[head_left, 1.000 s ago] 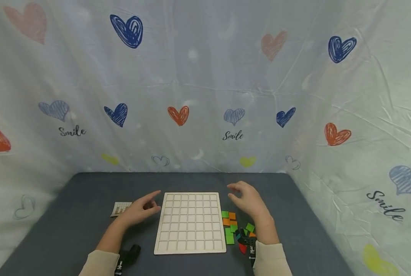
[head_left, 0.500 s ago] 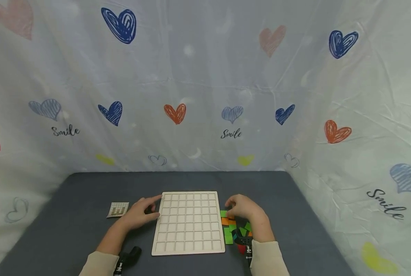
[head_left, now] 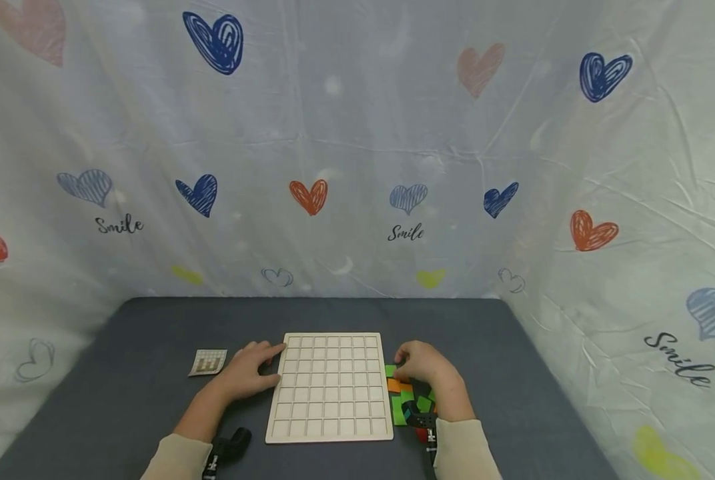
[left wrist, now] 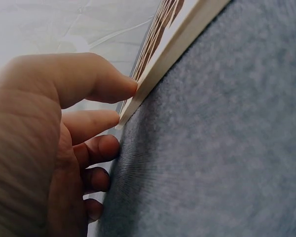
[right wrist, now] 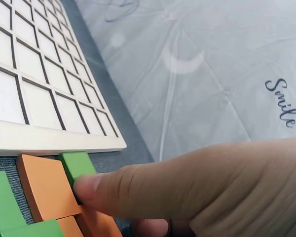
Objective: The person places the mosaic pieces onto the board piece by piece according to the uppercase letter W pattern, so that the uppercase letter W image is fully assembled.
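Observation:
A pale wooden board [head_left: 331, 383] with a grid of square recesses lies flat on the table. My left hand [head_left: 246, 373] rests against its left side; in the left wrist view thumb and index fingertips touch the board's edge [left wrist: 160, 66], while the other fingers are loosely bent. At the board's right side, my right hand [head_left: 426, 367] is over the coloured tiles. The right wrist view has its thumb [right wrist: 133, 187] touching down where a green tile [right wrist: 78, 162] meets an orange tile [right wrist: 101, 222]. Its other fingers are mostly hidden, so a pinch cannot be confirmed.
Another orange tile [right wrist: 47, 187] lies beside the thumb. More green tiles [head_left: 398, 410] and a red piece [head_left: 421, 435] lie near the right wrist. A small printed card [head_left: 207, 362] sits left of the left hand. A printed curtain [head_left: 357, 253] hangs behind the dark table [head_left: 165, 333].
My right hand has come down and towards me from beyond the tiles onto them. The left hand has moved slightly right, and its fingertips meet the board's edge.

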Action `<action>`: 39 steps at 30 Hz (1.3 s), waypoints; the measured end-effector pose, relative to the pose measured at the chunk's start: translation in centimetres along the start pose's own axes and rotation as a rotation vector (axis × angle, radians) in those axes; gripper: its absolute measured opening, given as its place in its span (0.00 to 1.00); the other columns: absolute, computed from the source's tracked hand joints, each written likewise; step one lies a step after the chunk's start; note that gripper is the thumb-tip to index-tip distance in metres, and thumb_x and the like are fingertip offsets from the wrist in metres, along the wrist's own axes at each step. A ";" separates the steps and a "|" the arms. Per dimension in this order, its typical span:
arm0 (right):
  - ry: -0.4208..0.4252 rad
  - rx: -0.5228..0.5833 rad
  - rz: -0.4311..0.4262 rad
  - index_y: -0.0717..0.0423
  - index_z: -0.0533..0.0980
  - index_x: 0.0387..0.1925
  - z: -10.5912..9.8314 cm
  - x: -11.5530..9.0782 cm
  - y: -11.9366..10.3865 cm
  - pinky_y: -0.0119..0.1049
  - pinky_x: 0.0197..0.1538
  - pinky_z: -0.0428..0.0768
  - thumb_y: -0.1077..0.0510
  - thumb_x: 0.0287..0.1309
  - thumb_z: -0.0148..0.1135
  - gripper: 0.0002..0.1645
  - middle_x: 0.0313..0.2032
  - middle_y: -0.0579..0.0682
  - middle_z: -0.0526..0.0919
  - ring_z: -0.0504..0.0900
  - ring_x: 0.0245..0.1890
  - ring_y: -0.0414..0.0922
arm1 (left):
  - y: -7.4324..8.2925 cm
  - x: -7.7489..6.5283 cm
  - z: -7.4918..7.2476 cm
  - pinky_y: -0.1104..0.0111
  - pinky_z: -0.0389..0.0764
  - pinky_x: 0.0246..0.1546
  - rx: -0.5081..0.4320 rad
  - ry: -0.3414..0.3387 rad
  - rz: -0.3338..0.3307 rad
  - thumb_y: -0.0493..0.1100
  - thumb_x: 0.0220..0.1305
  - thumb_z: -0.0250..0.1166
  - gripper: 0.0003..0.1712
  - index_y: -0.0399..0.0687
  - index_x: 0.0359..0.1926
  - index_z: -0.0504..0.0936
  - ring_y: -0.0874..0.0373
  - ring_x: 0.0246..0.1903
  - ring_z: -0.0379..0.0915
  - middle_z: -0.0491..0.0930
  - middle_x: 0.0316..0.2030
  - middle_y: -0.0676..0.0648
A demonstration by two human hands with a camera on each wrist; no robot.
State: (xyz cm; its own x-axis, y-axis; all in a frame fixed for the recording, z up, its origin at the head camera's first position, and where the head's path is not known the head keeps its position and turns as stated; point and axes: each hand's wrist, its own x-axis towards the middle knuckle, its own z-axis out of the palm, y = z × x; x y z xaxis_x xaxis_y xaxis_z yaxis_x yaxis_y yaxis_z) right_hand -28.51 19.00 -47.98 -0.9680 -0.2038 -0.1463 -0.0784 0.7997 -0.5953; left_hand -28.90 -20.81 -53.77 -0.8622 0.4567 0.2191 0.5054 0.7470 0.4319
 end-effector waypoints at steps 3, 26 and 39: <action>0.007 -0.005 -0.008 0.56 0.81 0.33 0.2 0.1 0.1 0.41 0.32 0.74 0.60 0.55 0.76 0.09 0.29 0.48 0.77 0.74 0.27 0.45 | 0.0 0.1 0.0 0.57 0.55 0.36 0.003 -0.006 -0.001 0.50 0.64 0.69 0.36 0.42 0.70 0.75 0.60 0.31 0.52 0.60 0.31 0.56; 0.148 -0.043 -0.107 0.56 0.84 0.47 -1.4 -0.2 -0.3 0.38 0.26 0.65 0.60 0.59 0.72 0.14 0.20 0.46 0.70 0.63 0.17 0.43 | 0.3 0.2 -0.3 0.57 0.54 0.36 -0.014 -0.015 -0.003 0.52 0.65 0.69 0.37 0.41 0.71 0.75 0.61 0.31 0.50 0.59 0.30 0.55; 0.177 -0.005 -0.176 0.54 0.86 0.49 -1.8 -0.8 -2.9 0.40 0.35 0.79 0.59 0.60 0.72 0.14 0.38 0.45 0.85 0.80 0.34 0.42 | 0.0 0.0 -0.2 0.57 0.54 0.37 -0.024 -0.004 0.001 0.50 0.64 0.69 0.36 0.40 0.70 0.75 0.61 0.31 0.50 0.60 0.30 0.54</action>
State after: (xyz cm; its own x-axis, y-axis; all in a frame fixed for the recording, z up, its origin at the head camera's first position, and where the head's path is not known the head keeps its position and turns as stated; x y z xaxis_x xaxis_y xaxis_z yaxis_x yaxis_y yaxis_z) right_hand -27.94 17.85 -44.74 -0.9658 -0.2390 0.1002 -0.2507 0.7634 -0.5952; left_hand -28.90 -20.96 -53.60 -0.8616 0.4593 0.2160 0.5052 0.7349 0.4524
